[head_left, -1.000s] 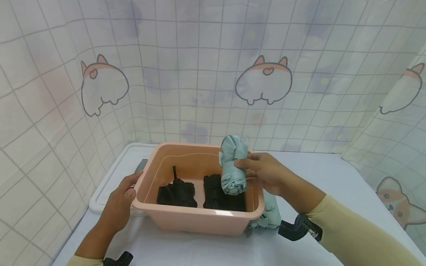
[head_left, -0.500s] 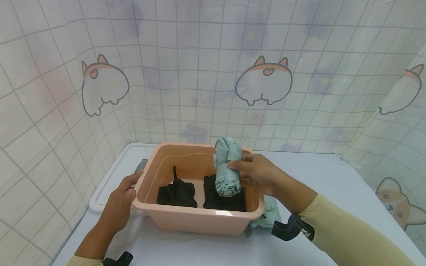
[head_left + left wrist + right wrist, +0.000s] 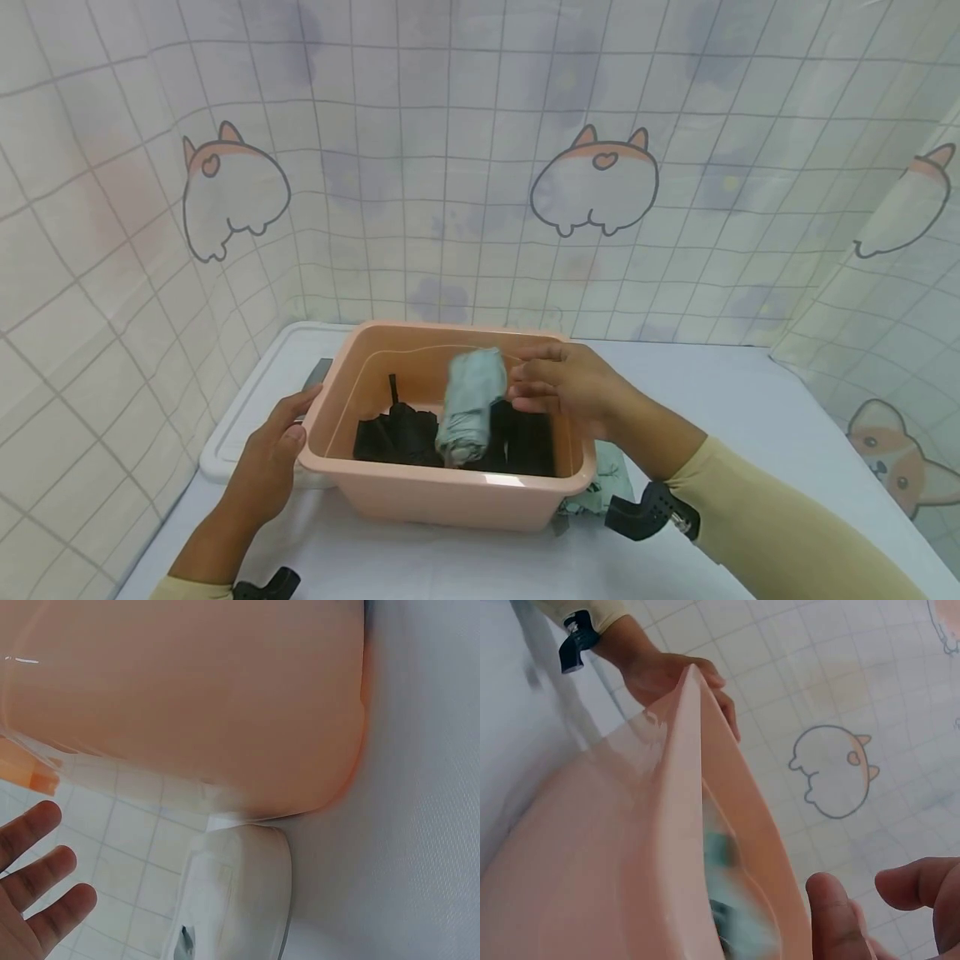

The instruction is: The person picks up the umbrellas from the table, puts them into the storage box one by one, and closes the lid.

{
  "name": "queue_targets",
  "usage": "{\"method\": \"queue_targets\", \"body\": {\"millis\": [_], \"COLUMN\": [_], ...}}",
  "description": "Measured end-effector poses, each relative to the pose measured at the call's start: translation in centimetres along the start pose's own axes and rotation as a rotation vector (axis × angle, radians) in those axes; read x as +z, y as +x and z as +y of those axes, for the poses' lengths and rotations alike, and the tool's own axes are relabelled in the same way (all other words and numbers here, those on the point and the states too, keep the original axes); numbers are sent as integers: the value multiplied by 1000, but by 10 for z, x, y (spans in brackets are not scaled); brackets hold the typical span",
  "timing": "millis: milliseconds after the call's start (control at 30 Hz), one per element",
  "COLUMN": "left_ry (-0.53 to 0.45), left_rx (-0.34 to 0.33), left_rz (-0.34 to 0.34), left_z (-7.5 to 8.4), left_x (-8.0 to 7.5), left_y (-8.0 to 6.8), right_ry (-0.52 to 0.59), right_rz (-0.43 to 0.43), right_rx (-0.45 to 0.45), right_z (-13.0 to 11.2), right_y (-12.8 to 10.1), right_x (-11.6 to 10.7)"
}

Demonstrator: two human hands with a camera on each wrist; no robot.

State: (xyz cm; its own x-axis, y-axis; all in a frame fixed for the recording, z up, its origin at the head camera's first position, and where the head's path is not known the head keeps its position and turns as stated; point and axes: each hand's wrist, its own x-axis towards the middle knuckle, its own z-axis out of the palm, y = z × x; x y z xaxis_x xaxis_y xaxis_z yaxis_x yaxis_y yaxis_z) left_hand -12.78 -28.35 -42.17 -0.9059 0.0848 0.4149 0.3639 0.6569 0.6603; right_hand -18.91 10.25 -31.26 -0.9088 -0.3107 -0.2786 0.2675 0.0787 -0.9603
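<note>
A rolled pale green cloth point(image 3: 471, 404), slightly blurred, is inside the peach plastic basin point(image 3: 450, 500), over the black folded fabric. My right hand point(image 3: 566, 385) is just to the right of the roll, above the basin's right side, fingers spread and apart from it. In the right wrist view, thumb and fingers have a gap between them. My left hand point(image 3: 266, 454) rests at the basin's left rim; the left wrist view shows three fairly straight fingers point(image 3: 64, 911) clear of the wall. Black fabric bundles point(image 3: 397, 435) lie on the basin floor, one with a strap standing up.
A white lid-like board point(image 3: 247, 408) lies behind and left of the basin, with a grey piece point(image 3: 318, 372) on it. Another pale green folded cloth point(image 3: 611, 483) lies by the basin's right side. A printed curtain point(image 3: 465, 167) hangs behind the white table point(image 3: 712, 400).
My right hand carried the green roll leftward over the basin and let go of it; the roll has dropped lower, away from the fingers. My left hand has stayed at the rim.
</note>
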Motion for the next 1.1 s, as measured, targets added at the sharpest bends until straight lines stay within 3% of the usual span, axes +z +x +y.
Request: {"method": "queue_targets", "body": {"millis": [433,900,1100], "left_ry": [-18,10,2], "left_rx": [-3,-11,24], "left_rz": [4,6,16], "left_z": [0,-1,-3], "left_x": [1,1,1], "left_y": [0,1,1], "right_ry": [-97,-216,-224], "right_rz": [25,60,95], "right_rx": [-21,-56,-34], "right_z": [0,4,12], "right_y": [-10,-28,-30], "right_x": [-11,-47,-67]}}
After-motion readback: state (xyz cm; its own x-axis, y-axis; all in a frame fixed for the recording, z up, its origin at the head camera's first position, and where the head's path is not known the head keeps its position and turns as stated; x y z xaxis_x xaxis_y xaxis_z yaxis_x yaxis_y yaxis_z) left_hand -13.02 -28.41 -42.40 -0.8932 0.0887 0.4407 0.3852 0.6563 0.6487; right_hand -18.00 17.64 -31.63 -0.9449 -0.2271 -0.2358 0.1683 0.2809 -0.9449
